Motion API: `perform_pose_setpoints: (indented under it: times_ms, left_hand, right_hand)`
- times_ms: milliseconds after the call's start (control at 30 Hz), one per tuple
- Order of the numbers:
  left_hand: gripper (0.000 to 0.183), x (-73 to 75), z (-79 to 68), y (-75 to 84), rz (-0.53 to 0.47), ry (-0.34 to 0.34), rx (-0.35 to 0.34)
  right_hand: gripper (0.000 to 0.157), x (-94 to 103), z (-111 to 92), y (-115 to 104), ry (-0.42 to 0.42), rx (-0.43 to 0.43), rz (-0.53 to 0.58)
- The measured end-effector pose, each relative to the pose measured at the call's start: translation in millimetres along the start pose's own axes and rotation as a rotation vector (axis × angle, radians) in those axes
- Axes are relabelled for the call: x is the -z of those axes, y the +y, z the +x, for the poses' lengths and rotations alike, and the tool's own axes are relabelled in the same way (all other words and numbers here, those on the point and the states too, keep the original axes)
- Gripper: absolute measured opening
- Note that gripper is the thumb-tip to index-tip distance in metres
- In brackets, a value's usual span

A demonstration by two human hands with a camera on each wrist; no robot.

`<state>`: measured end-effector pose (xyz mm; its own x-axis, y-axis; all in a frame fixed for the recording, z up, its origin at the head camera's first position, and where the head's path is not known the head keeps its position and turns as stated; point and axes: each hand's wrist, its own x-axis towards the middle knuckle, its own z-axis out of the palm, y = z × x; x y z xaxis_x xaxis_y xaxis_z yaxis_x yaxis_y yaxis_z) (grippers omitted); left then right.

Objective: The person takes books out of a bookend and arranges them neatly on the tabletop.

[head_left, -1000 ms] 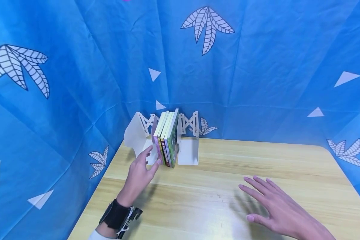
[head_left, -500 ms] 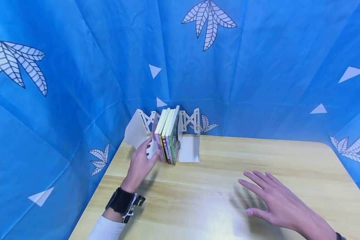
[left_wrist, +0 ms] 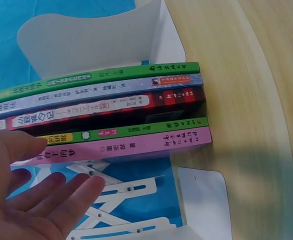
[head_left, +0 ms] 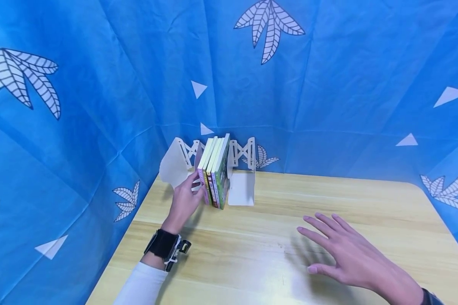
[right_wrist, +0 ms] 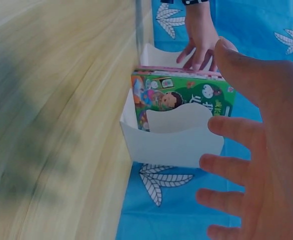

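Observation:
Several thin books stand upright and packed together, spines forward, in a white expanding bookend [head_left: 241,188]. A pink-spined book [left_wrist: 186,142] is leftmost in the head view, beside a yellow-and-green-spined book [left_wrist: 161,128]; a taller green book [right_wrist: 176,92] is at the other end. My left hand [head_left: 185,201] is at the pink book. Its thumb lies over the pink and yellow-green spines, while the other fingers spread loosely beside the pink cover; whether they touch it is unclear. My right hand [head_left: 347,254] hovers above the table with fingers spread, away from the books.
The light wooden table [head_left: 275,237] reaches back to a blue curtain [head_left: 328,84] with leaf and triangle prints, which also hangs on both sides. A curved white end panel [head_left: 173,165] of the bookend rises left of the books.
My left hand has moved slightly right and closer to the books, its thumb coming over the spines. My right hand has shifted a little left, fingers still spread. The books stay upright.

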<state>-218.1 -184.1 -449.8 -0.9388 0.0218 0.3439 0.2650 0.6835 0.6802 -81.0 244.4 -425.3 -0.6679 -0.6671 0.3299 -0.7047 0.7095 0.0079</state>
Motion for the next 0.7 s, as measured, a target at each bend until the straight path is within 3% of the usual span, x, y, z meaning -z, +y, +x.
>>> perform_pose_setpoints:
  times_ms: [367, 700]
  left_hand:
    - [0.054, -9.1, 4.3, -3.4, 0.015, 0.031, 0.01]
    - [0.054, -18.1, 8.8, -9.2, 0.009, -0.005, 0.067]
  right_hand:
    - [0.081, -2.9, -2.2, -1.9, 0.006, -0.002, -0.013]
    - [0.082, -6.1, -4.1, -1.8, 0.023, 0.002, -0.019]
